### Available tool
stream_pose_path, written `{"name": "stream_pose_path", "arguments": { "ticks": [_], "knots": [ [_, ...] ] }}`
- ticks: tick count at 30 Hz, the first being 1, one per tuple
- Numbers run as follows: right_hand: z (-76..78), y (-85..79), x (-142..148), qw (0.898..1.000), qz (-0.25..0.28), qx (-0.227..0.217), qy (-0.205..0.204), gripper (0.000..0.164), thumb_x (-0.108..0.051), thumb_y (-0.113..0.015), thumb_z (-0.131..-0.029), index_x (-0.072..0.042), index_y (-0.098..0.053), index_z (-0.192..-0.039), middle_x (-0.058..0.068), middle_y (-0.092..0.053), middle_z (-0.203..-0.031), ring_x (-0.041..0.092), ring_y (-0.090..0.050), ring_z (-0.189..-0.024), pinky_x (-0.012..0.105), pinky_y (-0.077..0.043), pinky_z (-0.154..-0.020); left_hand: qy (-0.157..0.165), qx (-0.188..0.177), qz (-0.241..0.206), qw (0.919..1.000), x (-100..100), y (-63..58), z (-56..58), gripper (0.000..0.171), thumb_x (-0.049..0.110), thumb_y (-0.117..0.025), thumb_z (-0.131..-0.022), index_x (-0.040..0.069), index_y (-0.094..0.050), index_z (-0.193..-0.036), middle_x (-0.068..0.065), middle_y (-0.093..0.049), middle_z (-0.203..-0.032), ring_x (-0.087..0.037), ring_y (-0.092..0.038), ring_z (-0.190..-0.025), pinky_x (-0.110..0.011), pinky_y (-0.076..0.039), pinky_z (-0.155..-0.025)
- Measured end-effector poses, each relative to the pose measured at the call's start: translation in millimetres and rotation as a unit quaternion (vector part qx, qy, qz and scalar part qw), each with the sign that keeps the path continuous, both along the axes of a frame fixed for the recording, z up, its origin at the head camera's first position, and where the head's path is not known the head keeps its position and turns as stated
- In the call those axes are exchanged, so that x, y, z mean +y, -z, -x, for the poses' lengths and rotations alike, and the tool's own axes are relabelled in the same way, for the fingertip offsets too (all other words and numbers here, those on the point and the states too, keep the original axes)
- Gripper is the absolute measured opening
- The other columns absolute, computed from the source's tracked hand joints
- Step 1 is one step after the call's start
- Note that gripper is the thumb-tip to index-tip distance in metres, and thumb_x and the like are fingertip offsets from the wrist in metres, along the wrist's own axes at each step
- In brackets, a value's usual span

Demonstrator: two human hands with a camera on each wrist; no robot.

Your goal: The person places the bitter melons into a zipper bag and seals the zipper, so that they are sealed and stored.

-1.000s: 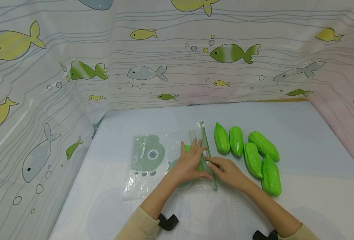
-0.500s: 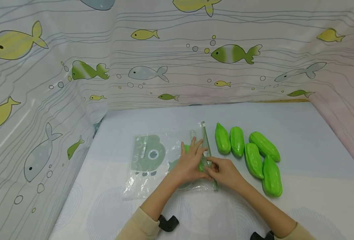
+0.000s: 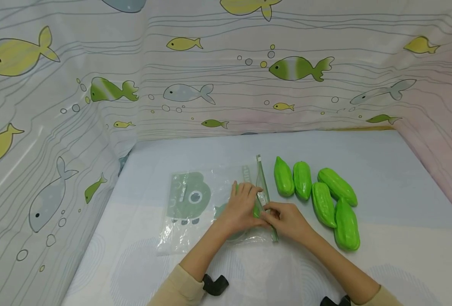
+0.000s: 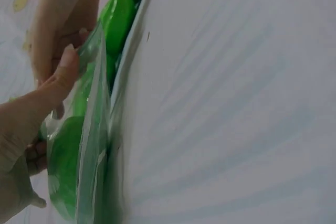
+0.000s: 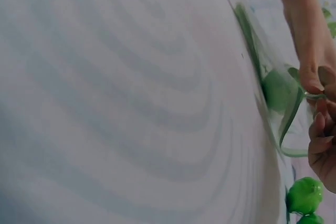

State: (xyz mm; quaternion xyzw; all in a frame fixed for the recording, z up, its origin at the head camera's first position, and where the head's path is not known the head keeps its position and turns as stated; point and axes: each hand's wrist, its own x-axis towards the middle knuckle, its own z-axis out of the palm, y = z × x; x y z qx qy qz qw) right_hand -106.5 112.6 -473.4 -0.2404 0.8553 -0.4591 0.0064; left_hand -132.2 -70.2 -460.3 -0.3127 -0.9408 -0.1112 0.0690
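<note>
A clear zip bag (image 3: 189, 238) with pale green cartoon prints lies flat, its green-edged mouth (image 3: 262, 176) facing right. Inside, under my left hand (image 3: 241, 208), is a bright green gourd-like vegetable (image 4: 65, 166), mostly hidden in the head view. The left hand lies over the bag near its mouth, fingers bent and thumb at the edge. Opposite it, my right hand (image 3: 288, 219) pinches the green rim between thumb and fingers. In the right wrist view the rim (image 5: 289, 121) stands apart in a loop beside both hands.
Several loose green gourd-like vegetables (image 3: 323, 204) lie to the right of the bag, close to the right forearm. The table (image 3: 402, 187) has a pale cloth. Fish-printed sheeting (image 3: 233, 114) hangs behind it and at both sides.
The left hand's spread fingers have bent and drawn back toward the palm. The right hand has shifted slightly left and changed its pinch on the rim. The loose vegetables stay in place.
</note>
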Motion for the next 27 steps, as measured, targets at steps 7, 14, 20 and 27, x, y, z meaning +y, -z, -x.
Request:
{"name": "stream_pose_path", "arguments": {
  "ticks": [7,14,20,27],
  "knots": [
    [-1.9,-3.8,6,0.996,0.033,-0.085,0.003,0.036,-0.024,-0.049,-0.102,-0.011,-0.058,-0.07,-0.004,-0.054,-0.06,0.006,-0.045,-0.053,0.024,-0.041,-0.05,0.008,-0.065,-0.07,0.9953,-2,6.3,3.6,0.108,0.061,-0.084,-0.056,0.006,-0.042,-0.14,-0.005,-0.045,-0.122,-0.024,-0.04,-0.118,-0.062,-0.016,-0.111],
    [-1.5,-1.1,10,0.993,0.023,-0.111,-0.016,0.035,-0.025,-0.048,-0.102,-0.01,-0.06,-0.073,0.0,-0.058,-0.061,0.007,-0.049,-0.054,0.025,-0.044,-0.05,0.016,-0.064,-0.086,0.9941,-4,10.9,6.0,0.101,0.055,-0.086,-0.06,0.006,-0.044,-0.138,-0.006,-0.046,-0.122,-0.025,-0.041,-0.116,-0.063,-0.015,-0.11],
    [-1.3,0.7,11,0.994,0.024,-0.103,-0.023,0.034,-0.025,-0.05,-0.102,-0.014,-0.057,-0.069,-0.005,-0.053,-0.06,0.005,-0.043,-0.052,0.022,-0.039,-0.048,0.015,-0.064,-0.088,0.994,-3,10.4,5.6,0.104,0.059,-0.083,-0.061,0.01,-0.042,-0.142,-0.007,-0.045,-0.125,-0.024,-0.041,-0.116,-0.066,-0.012,-0.109],
    [-1.0,3.8,11,0.995,0.024,-0.091,-0.038,0.027,-0.026,-0.051,-0.101,-0.017,-0.065,-0.079,-0.008,-0.053,-0.061,0.004,-0.043,-0.051,0.023,-0.039,-0.046,0.014,-0.081,-0.024,0.9963,-1,2.7,3.5,0.11,0.071,-0.072,-0.065,0.022,-0.028,-0.153,-0.019,-0.025,-0.154,-0.038,-0.024,-0.139,-0.072,-0.007,-0.105]
  ]
}}
